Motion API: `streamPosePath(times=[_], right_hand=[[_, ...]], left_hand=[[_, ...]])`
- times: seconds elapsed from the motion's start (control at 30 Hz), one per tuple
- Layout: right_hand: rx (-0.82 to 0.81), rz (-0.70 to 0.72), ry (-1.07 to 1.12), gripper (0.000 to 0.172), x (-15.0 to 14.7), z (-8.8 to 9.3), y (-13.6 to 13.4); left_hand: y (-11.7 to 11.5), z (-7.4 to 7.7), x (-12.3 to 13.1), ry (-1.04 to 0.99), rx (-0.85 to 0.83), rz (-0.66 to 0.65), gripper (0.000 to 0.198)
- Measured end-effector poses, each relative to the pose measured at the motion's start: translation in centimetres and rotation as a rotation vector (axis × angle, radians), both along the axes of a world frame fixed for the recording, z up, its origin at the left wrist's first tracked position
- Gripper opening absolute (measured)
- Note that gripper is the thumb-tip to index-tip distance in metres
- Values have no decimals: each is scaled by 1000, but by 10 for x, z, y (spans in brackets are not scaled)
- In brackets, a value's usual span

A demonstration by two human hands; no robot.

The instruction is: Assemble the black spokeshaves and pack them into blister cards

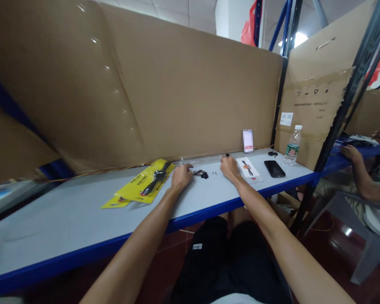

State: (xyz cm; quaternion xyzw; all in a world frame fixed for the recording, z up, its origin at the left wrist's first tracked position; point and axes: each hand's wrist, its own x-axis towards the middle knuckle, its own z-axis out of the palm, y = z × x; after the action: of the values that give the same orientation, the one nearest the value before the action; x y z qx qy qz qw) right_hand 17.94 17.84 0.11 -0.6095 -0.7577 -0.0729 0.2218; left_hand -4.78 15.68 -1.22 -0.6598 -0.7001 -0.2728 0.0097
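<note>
My left hand (181, 176) rests on the grey tabletop (82, 207) with fingers curled, its tips right beside a small black part (201, 173). My right hand (229, 166) lies further right, fingers bent down onto the surface near a clear plastic strip (202, 160) and a few tiny dark bits (214, 172). What the fingers of either hand pinch, if anything, is hidden. A yellow blister card with a black tool (149, 182) lies left of my left hand.
A white leaflet (248, 168), a black phone (274, 168), a water bottle (292, 145) and a small standing card (248, 140) sit at the right. A cardboard wall (164, 93) backs the table. Another person's arms (361, 173) work at the neighbouring bench, right.
</note>
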Motion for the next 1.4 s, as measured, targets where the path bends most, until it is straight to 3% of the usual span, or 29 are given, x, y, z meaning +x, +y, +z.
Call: streamPosePath(times=[0.37,0.67,0.93,1.03,1.1,1.23,1.3,1.4], right_hand=[[9,16,37,35,1,4,-7],[-13,267,-49,29,-12,-3,-22],[-39,260,-80,31,-12,-3,-21],[-13,232,-81,34,-11,-2,-18],[1,195,-85,35,-11,-2,-17],[16,167,-77,37,-12,0,-15],[25,170,-66,37,-13,0,-14],[33,165,-56,34,-14,0,-13]], left_hand=[[-2,3,3,-33,57,-42,44],[-13,3,19,45,22,-381,31],[-26,8,26,154,18,-486,32],[-32,19,25,214,92,-346,37],[-35,32,13,278,127,-142,40],[-41,54,-33,411,38,294,50],[-45,56,-54,461,-38,345,55],[-50,45,-69,446,-156,366,56]])
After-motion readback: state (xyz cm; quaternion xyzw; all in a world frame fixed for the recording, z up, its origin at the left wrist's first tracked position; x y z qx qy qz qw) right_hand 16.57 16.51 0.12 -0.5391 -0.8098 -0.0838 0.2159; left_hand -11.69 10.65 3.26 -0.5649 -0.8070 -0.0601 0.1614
